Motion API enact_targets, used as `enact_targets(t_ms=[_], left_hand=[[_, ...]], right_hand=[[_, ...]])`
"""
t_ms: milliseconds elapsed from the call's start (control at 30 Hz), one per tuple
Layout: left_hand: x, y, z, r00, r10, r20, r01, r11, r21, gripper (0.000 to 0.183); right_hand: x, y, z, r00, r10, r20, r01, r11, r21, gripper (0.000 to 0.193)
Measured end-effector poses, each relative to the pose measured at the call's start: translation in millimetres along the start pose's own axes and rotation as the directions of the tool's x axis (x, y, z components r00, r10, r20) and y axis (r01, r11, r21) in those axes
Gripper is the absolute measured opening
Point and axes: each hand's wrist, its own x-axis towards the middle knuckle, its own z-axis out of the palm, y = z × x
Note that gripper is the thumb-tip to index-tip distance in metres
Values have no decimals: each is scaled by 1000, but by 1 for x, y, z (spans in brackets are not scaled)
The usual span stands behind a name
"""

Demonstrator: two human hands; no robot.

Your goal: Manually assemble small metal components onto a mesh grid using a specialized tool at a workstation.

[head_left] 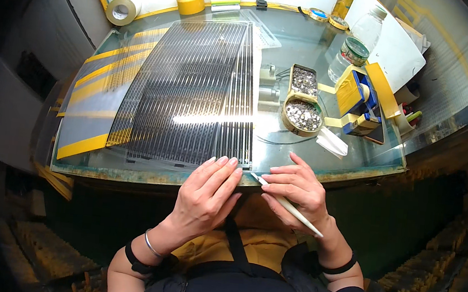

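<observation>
A large dark, finely striped film sheet lies on the glass-topped table, its stripes running from far to near. My left hand rests with fingers stretched out on the sheet's near edge, close to its right corner. In my right hand is a slim white pen-like knife, held between thumb and fingers. Its thin tip points left, beside the sheet's near right corner; whether it touches the film I cannot tell. Under the sheet's left side show grey sheets with yellow stripes.
Two tins of small dark and pale bits stand right of the sheet. Beyond them are a blue-and-yellow tape dispenser, a clear bottle and a white folded paper. Tape rolls line the back; the table's front edge is near me.
</observation>
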Motion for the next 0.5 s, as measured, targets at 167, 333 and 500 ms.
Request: enact_targets(t_ms=[167,333,500], left_hand=[[1,-2,0,1000,-1,-4,1,1000,-16,51],[2,-2,0,1000,-2,-7,2,1000,-13,50],[3,-3,1,1000,-8,-1,8,1000,-19,49]], right_hand=[[1,1,2,1000,8,-22,-8,1000,27,21],[4,1,0,1000,28,-5,-28,999,37,20],[6,1,-2,999,44,-4,-43,996,75,19]])
